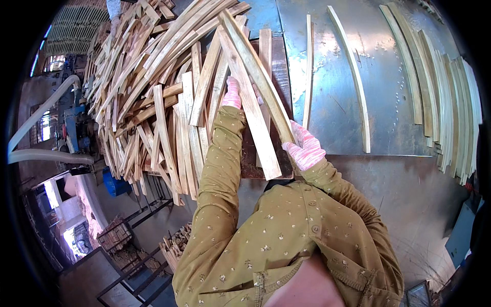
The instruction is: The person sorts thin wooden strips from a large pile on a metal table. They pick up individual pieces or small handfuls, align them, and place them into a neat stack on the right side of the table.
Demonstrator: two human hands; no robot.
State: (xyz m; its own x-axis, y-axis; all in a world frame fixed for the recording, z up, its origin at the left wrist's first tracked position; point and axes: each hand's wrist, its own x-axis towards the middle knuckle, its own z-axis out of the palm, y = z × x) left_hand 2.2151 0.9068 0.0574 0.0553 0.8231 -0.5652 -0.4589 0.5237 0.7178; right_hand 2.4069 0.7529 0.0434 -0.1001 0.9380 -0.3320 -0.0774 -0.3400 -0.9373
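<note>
Both my hands wear pink-and-white knit gloves. My left hand [231,95] is closed round a flat wooden strip [249,105], its thumb at the near side and fingertips showing past the far side. My right hand [305,147] grips the lower end of another long wooden strip [260,77], which slants up and leftward. The two strips meet near their upper ends, spreading apart toward me. Just left of my left hand lies a large heap of loose wooden strips [169,110], several of them reaching close to the glove.
On the metal table [327,123] at right lie a thin strip [308,71] and a curved-looking strip [353,77]. A row of strips [450,107] lines its right side. Left stand a hose [46,110], a blue container [116,182] and a metal rack [148,210]. Another person's hand [115,21] shows at upper left.
</note>
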